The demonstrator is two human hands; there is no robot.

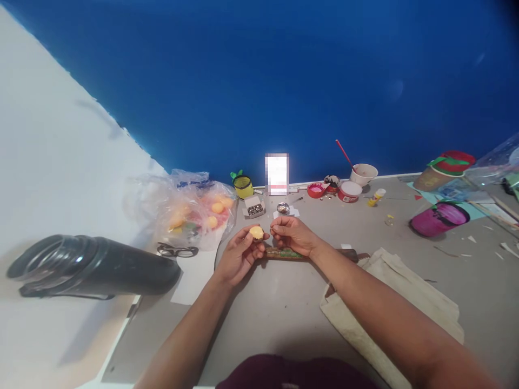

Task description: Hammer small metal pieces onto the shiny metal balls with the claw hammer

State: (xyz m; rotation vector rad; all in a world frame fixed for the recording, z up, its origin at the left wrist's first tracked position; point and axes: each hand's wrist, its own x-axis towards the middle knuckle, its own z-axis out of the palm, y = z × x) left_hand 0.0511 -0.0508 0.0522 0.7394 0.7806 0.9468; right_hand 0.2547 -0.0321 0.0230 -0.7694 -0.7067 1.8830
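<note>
My left hand (239,254) holds a small pale-orange ball (257,233) between thumb and fingers; its lower edge looks dark. Close beside it, my right hand (292,235) is closed in a pinch on something tiny, too small to name. Behind the hands, an open little box (254,209) holds several small shiny metal pieces. A metal spoon (283,208) lies on white paper just beyond my right fingers. Under my wrists, a long tool with a green and brown handle (284,253) lies across the table, partly hidden by my right arm.
At left are a dark bottle (101,265), eyeglasses (177,250) and a plastic bag (194,208) with orange balls. A beige cloth (405,286) lies at right. Behind it stand a white bowl (364,174), a glue bottle (376,198) and a magenta cup (440,219). The blue wall (259,81) bounds the back.
</note>
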